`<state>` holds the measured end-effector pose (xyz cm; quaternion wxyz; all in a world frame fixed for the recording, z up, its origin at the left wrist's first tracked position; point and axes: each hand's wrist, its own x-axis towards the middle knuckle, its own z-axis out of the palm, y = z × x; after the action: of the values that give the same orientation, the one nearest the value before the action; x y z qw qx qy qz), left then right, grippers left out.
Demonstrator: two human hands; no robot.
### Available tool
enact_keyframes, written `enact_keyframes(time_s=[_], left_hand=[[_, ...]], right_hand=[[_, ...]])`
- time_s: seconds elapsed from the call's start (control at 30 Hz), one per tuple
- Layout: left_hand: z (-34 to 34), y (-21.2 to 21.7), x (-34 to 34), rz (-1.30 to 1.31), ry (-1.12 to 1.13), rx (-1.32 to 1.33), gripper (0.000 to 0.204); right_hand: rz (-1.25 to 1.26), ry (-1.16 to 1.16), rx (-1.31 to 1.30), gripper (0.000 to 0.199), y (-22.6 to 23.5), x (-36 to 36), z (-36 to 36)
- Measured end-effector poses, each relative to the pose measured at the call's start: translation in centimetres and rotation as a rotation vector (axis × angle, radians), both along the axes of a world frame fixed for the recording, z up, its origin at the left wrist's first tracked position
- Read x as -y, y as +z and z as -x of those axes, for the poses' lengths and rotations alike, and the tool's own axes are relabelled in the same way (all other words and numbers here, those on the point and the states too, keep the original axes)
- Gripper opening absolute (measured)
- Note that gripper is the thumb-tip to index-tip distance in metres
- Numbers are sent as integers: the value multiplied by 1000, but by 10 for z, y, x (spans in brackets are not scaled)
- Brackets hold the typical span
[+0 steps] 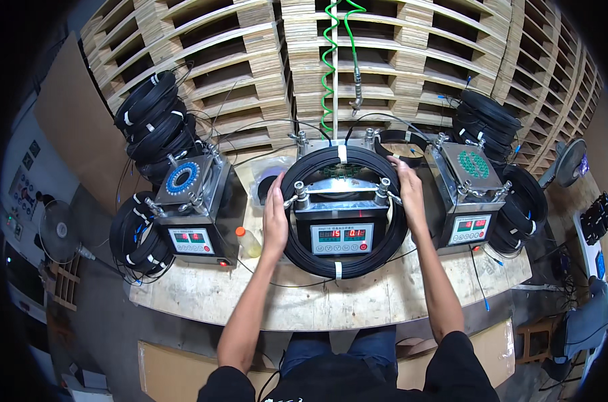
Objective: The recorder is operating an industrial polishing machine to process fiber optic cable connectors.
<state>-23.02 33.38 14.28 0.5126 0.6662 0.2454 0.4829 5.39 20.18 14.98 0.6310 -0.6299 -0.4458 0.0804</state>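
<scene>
A large coil of black cable (371, 265), bound with white tape at top and bottom, is held upright between my hands. My left hand (275, 214) presses its left side, fingers pointing up. Around the right side curves my right hand (409, 189), fingertips near the upper rim. Through the ring shows the middle polishing machine (306, 234), with metal corner posts, a lit display and green pieces on its top partly hidden by the coil. Cable leads run from behind the coil to both sides.
Similar machines stand left (220, 231) and right (440, 201) on the wooden table (297, 308). More black coils (150, 127) are piled beside them. An orange-capped bottle (251, 244) sits near my left hand. A green air hose (328, 67) hangs before stacked pallets (237, 40).
</scene>
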Motion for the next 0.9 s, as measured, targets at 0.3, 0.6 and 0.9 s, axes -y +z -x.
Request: enact_keyframes(time_s=[0.3,0.6,0.9], left_hand=[[8,-11,31,-538,642,-231,22],[16,14,30,-708,565,-454,19],[-15,66,-12,-805,281,-331,13]], right_hand=[[-28,-399,185,20,6,39,58],[-136,-254,115,15,-1,53,54],[-47,-147,119,30,7,-4,-33]])
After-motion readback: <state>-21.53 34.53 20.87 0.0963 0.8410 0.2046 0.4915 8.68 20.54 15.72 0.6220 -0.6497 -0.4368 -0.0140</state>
